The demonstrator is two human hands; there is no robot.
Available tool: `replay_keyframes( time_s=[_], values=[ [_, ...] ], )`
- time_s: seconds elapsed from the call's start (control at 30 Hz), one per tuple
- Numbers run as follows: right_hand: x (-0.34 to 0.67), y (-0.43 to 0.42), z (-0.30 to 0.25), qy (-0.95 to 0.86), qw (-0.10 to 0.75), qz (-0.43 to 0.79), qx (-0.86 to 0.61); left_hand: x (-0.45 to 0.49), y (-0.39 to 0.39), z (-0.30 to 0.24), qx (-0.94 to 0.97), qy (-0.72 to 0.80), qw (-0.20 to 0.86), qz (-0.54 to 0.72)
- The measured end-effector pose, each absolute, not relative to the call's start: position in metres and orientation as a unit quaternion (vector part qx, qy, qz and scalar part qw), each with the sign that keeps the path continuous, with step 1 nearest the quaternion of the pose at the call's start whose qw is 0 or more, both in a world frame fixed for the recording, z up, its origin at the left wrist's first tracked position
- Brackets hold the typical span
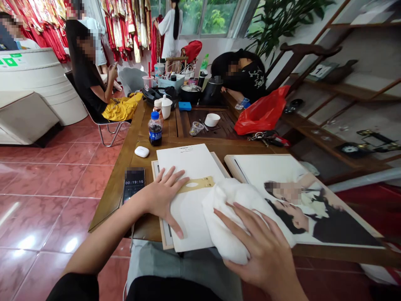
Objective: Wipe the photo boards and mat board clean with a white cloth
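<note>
Left hand (163,196): one, open, palm down, fingers spread flat on the white sheet (188,163), fingertips at the yellow strip (197,184).
Right hand (263,246): one, open, fingers splayed over the white cloth (228,209), pressing rather than clutching.
White cloth: one, bunched, overlapping the sheet's right side and the photo's left edge.
Frames: two, a small frame (165,236) under the sheet and a large framed photo (313,209) just beside it.
Table (115,188) extras: one phone (133,184) (timer showing), one earbud case (142,151), one dark drink bottle (155,128).
</note>
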State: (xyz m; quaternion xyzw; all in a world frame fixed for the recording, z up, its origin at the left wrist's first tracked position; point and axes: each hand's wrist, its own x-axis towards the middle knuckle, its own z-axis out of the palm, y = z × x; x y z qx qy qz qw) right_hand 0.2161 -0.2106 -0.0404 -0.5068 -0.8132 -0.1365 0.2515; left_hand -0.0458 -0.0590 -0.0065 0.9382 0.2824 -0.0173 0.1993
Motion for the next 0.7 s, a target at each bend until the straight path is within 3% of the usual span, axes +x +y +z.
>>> replay_keyframes(
  time_s=[0.43,0.7],
  values=[
    [0.176,-0.218,-0.037,-0.864,0.235,-0.115,-0.429,-0.045,-0.058,-0.007,0.938,0.283,0.199,-0.022],
    [0.211,-0.209,-0.039,-0.801,0.245,-0.123,-0.533,-0.045,-0.06,-0.006,0.935,0.289,0.203,-0.026]
  ],
)
